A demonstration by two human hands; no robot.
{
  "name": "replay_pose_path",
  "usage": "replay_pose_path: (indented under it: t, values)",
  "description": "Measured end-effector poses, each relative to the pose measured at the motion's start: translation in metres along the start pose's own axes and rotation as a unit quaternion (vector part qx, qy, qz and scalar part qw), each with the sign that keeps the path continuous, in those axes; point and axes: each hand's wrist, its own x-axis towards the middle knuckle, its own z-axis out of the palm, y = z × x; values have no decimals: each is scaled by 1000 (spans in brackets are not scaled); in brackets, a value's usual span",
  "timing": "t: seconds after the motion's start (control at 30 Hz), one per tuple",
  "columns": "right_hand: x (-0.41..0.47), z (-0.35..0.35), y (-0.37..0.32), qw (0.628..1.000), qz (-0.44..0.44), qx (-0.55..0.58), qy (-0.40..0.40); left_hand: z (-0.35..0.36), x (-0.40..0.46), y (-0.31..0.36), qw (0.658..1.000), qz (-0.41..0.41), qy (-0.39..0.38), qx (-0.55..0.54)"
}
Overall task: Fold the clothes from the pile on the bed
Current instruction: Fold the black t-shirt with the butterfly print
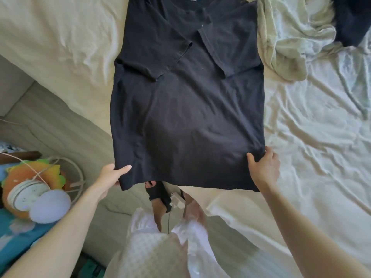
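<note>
A black T-shirt (186, 101) lies spread over the corner of the bed, collar at the far end, both short sleeves folded inward across the chest. Its hem hangs past the bed's near edge. My left hand (112, 175) pinches the hem's left corner, thumb on top. My right hand (264, 165) grips the hem's right corner, thumb over the cloth. A pale green garment (287, 43) lies crumpled to the right of the shirt, and a dark garment (351, 21) sits at the top right corner.
The bed (321, 137) carries a wrinkled cream sheet. Left of the bed stands a small table with a round white lamp (48, 205), an orange plush toy (30, 173) and cords. My legs and a sandalled foot (158, 193) stand by the bed's edge.
</note>
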Motion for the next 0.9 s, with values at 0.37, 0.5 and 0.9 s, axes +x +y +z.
replay_pose_path:
  t: [0.37,0.5,0.9]
  values:
    - [-1,-31,40,896,263,295,-204,13,-55,-9,966,-49,17,-255]
    - [-19,-44,44,835,328,382,-222,-1,-72,-6,932,-105,31,-345]
    - [-20,-122,7,687,387,599,-141,-34,-124,59,898,-73,147,-409]
